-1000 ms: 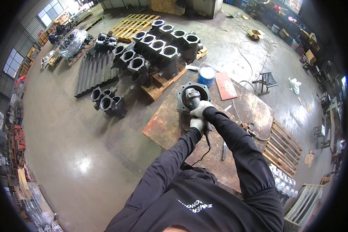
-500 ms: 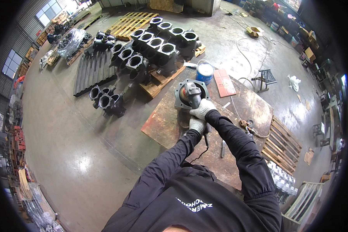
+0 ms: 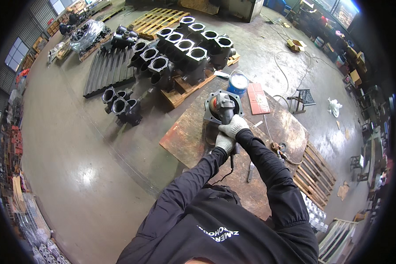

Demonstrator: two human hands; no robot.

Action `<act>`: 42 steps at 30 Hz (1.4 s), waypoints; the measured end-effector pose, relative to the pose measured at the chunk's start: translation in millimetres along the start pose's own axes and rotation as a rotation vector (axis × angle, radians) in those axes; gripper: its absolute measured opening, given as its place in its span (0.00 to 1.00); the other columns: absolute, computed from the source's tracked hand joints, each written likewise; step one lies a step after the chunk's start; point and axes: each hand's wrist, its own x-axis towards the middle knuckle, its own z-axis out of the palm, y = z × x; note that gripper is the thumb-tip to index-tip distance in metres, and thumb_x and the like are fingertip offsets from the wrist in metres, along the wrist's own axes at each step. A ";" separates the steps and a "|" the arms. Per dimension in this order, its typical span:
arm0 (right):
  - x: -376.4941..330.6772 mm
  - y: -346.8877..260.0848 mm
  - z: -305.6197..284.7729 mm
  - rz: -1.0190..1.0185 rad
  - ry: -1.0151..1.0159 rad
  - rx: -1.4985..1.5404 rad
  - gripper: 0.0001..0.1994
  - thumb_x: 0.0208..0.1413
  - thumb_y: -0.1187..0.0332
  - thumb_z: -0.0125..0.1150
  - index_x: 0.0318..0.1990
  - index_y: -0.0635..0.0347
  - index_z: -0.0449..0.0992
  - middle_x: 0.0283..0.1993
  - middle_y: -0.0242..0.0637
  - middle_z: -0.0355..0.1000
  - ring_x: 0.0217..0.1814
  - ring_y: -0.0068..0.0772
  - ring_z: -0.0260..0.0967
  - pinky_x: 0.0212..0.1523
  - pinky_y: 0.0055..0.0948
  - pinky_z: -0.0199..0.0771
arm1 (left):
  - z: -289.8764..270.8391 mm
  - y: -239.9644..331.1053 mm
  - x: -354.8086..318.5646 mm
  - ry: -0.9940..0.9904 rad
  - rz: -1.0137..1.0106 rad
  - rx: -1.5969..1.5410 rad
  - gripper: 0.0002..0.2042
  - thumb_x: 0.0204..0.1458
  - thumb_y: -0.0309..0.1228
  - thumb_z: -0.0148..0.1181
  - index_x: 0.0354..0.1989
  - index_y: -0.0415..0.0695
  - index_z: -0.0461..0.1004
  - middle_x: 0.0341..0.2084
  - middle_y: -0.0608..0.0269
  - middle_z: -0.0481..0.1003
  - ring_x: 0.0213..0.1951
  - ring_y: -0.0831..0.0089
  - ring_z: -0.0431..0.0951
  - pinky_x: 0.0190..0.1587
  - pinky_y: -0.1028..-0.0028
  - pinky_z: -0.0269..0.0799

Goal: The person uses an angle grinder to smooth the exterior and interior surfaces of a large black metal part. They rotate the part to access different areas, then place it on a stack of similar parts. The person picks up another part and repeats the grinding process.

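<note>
Both my hands, in white knit gloves, are closed round an angle grinder (image 3: pixel 225 110). My right hand (image 3: pixel 234 126) wraps the body just behind the grinder's head. My left hand (image 3: pixel 225 143) grips farther back, nearer to me, where the black cord comes out. The grinder's head lies over the round opening of a dark metal casting (image 3: pixel 210 116) with a bolt-holed flange. An orange-brown disc edge shows at the head's left; whether it touches the inner wall I cannot tell. The casting stands on a worn, rust-stained metal table (image 3: pixel 180 141).
Behind the casting stand a blue can (image 3: pixel 238 84) and a reddish flat box (image 3: pixel 258 99). A thin hand tool (image 3: pixel 251 172) and a hose fitting (image 3: pixel 278 148) lie at the table's right. Beyond are black castings (image 3: pixel 157 65) on pallets and a folding stool (image 3: pixel 302 100).
My view has shifted slightly, so the whole scene sits a little differently. Both hands keep their hold on the grinder, and its head stays over the opening with a small change of angle.
</note>
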 end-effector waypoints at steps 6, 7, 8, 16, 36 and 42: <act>3.3 -2.6 -6.7 -0.045 0.049 0.018 0.36 0.39 0.48 0.72 0.44 0.77 0.74 0.42 0.62 0.77 0.47 0.55 0.78 0.48 0.41 0.78 | 0.2 1.7 9.7 -0.029 0.036 -0.045 0.18 0.58 0.28 0.55 0.56 0.37 0.66 0.49 0.51 0.76 0.49 0.63 0.78 0.47 0.65 0.73; 3.6 -4.4 -6.4 -0.042 0.046 0.019 0.36 0.39 0.48 0.72 0.44 0.77 0.73 0.42 0.62 0.77 0.47 0.55 0.78 0.48 0.41 0.78 | -1.3 -4.0 14.6 -0.047 0.061 -0.002 0.18 0.58 0.28 0.55 0.57 0.37 0.66 0.49 0.50 0.76 0.50 0.63 0.77 0.47 0.66 0.73; 3.2 -6.0 -5.2 -0.037 0.043 0.020 0.36 0.40 0.48 0.72 0.45 0.77 0.73 0.42 0.62 0.77 0.47 0.55 0.78 0.48 0.41 0.78 | -2.7 -10.4 20.0 -0.068 0.094 0.023 0.19 0.59 0.29 0.55 0.57 0.37 0.66 0.50 0.50 0.76 0.51 0.63 0.77 0.48 0.66 0.73; -1.6 -1.4 7.4 0.009 0.046 0.016 0.37 0.39 0.47 0.70 0.45 0.76 0.73 0.44 0.63 0.76 0.48 0.58 0.77 0.50 0.43 0.77 | -3.3 -18.0 14.4 -0.028 0.111 0.345 0.22 0.60 0.33 0.53 0.61 0.38 0.61 0.56 0.51 0.72 0.56 0.62 0.74 0.56 0.67 0.70; 8.2 -0.3 4.9 0.008 0.020 0.002 0.33 0.36 0.46 0.71 0.38 0.74 0.79 0.37 0.61 0.78 0.41 0.55 0.79 0.44 0.42 0.79 | 7.5 -70.8 54.6 -0.041 0.222 0.007 0.19 0.59 0.29 0.55 0.58 0.39 0.64 0.46 0.53 0.76 0.43 0.60 0.79 0.42 0.63 0.75; 12.4 -5.2 5.6 0.074 -0.089 -0.063 0.30 0.38 0.48 0.71 0.39 0.70 0.81 0.41 0.57 0.79 0.45 0.50 0.79 0.47 0.38 0.79 | 6.7 -90.6 54.0 -0.080 0.289 0.018 0.17 0.62 0.32 0.50 0.57 0.41 0.65 0.45 0.55 0.75 0.40 0.60 0.79 0.39 0.61 0.75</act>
